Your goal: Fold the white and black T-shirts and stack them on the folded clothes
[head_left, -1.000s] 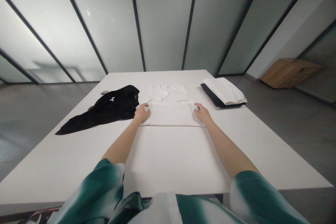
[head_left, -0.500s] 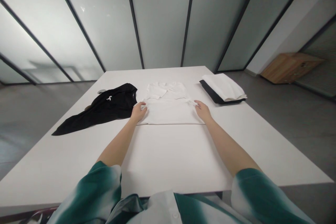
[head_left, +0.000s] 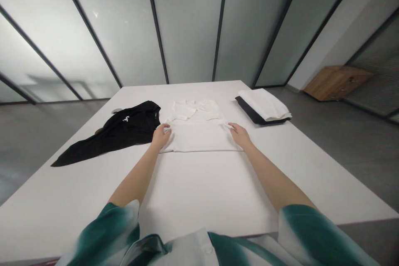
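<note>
The left hand (head_left: 161, 136) was curled, its fingers apparently pinching the edge of a white short-sleeved cotton shirt (head_left: 196, 139), which lay flat between both hands on a white table (head_left: 199, 199). The right hand (head_left: 240, 135) pinched the opposite edge likewise. Just left of the left hand lay a crumpled black garment (head_left: 127, 126), its small white print (head_left: 126, 119) unreadable. An uneven pull could have skewed the shirt or dragged it onto that garment.
</note>
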